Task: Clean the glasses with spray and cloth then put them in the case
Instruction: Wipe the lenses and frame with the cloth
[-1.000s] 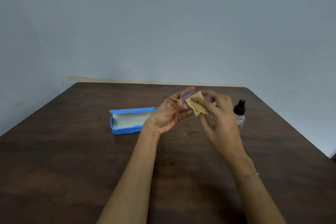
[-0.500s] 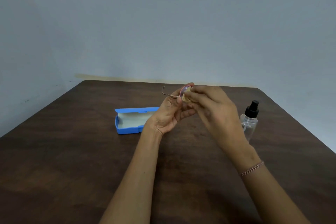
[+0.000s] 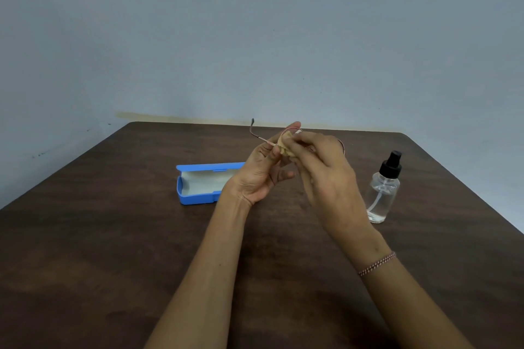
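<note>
Above the middle of the table, my left hand (image 3: 262, 171) pinches the thin-framed glasses (image 3: 256, 134) by the frame, one temple arm sticking up to the left. My right hand (image 3: 326, 176) pinches a small yellow cloth (image 3: 285, 144) against a lens; most of the cloth and the lenses are hidden by my fingers. The blue glasses case (image 3: 198, 185) lies open on the table left of my hands, its pale lining showing. A clear spray bottle (image 3: 382, 193) with a black pump top stands to the right of my right hand.
A dark brown wooden table (image 3: 99, 249) fills the lower view, its far edge against a grey-blue wall. The table's right edge runs diagonally past the spray bottle. A beaded bracelet (image 3: 375, 263) sits on my right wrist.
The yellow cloth, spread out a second ago, is now bunched under my right fingers on the lens. The view shifted, so the case and bottle appear further right.
</note>
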Available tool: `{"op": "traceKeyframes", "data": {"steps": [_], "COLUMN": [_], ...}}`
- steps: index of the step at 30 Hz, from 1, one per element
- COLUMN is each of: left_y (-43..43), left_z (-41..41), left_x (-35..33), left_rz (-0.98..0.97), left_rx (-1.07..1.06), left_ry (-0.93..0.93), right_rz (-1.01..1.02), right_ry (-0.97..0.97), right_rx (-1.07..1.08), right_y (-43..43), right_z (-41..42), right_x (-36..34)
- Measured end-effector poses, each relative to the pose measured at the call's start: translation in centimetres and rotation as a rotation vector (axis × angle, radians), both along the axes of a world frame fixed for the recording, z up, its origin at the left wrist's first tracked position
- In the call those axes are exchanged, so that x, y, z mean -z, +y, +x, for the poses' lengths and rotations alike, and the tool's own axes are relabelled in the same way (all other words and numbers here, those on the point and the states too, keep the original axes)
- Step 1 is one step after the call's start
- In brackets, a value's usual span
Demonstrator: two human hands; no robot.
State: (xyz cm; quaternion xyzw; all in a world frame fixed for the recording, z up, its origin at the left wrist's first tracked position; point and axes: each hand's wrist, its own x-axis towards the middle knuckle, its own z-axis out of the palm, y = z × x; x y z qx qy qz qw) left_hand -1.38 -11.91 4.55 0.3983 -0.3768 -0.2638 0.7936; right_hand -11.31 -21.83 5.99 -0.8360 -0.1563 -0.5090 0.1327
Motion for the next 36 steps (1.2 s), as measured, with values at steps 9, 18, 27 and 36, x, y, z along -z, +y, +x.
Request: {"op": "traceKeyframes", "data": {"steps": [9, 18, 27, 36], "left_y": [-0.2, -0.3, -0.2, 0.4], "left_z": [0.0, 0.3, -0.1, 0.1], "left_x": [0.2, 0.3, 0.1, -0.3], "left_rz": [0.036, 0.032, 0.109, -0.013], "left_rx": [0.043, 0.031, 0.000, -0.076], "left_ry": [0.004, 0.005, -0.069, -0.046], "right_rz": [0.023, 0.017, -0.005, 0.026], "right_ry": [-0.056, -0.053, -0.067, 0.028], "right_rx": [0.003, 0.040, 0.136, -0.044], "right_y": [-0.7, -1.1, -2.0, -1.4], "right_z": [0.1, 0.0, -0.1, -0.1], "right_x": [-0.1, -0.4, -0.7, -0.4]}}
